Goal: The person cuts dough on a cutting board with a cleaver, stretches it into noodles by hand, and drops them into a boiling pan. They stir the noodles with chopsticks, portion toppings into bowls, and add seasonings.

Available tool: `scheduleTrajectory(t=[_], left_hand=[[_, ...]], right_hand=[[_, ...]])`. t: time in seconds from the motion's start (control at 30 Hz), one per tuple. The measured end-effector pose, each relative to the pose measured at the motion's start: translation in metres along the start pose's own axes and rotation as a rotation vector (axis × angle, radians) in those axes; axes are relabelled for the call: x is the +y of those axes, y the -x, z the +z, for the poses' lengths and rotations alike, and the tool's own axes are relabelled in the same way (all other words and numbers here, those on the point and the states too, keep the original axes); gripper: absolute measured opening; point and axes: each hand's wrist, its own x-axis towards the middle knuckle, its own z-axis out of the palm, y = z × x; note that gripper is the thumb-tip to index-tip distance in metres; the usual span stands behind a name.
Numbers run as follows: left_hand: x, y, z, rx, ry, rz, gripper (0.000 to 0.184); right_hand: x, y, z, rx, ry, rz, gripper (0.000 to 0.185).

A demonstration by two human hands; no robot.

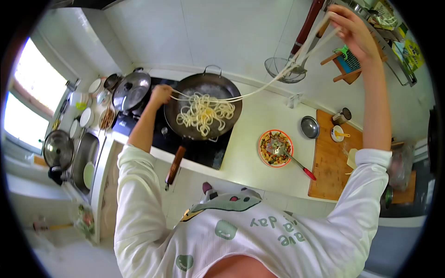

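Note:
Long white noodles [259, 89] stretch in strands between my two hands, sagging over the wok and rising to the right. My left hand [161, 94] is closed on their left end, just above the wok's left rim. High at the upper right, my right hand [350, 32] pinches the other end. Beneath the strands, a heap of noodles [204, 113] lies in the dark wok [178, 124], which sits on the black stove [214, 155]. The wok's wooden handle [176, 164] points toward me.
A red-rimmed plate of mixed chopped food [265, 157] holds a red-handled spoon [303, 169]. Right of it are a metal bowl [309, 127] and a cutting board [327, 157]. A wire strainer [278, 69] hangs behind the strands. A lidded pot [132, 92] stands left of the wok.

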Motion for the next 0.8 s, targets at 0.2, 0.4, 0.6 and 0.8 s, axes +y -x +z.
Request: scheduleTrajectory(t=[0.2,0.4,0.6,0.8], left_hand=[[0.068,-0.014,0.011,-0.335,-0.540,0.132,0.045],[0.237,-0.009,-0.086,-0.175,0.832,0.446,0.046],[0.305,-0.007,-0.131,-0.194,0.788,0.633,0.048],[0.284,-0.006,-0.116,-0.134,0.875,0.521,0.032]], right_hand=[[-0.038,-0.074,0.131,-0.093,0.155,0.076,0.009],[-0.035,-0.115,0.198,-0.293,0.490,0.064,0.022],[-0.007,-0.139,0.231,-0.330,1.157,-0.761,0.022],[-0.050,-0.137,0.236,-0.152,1.194,-0.972,0.013]])
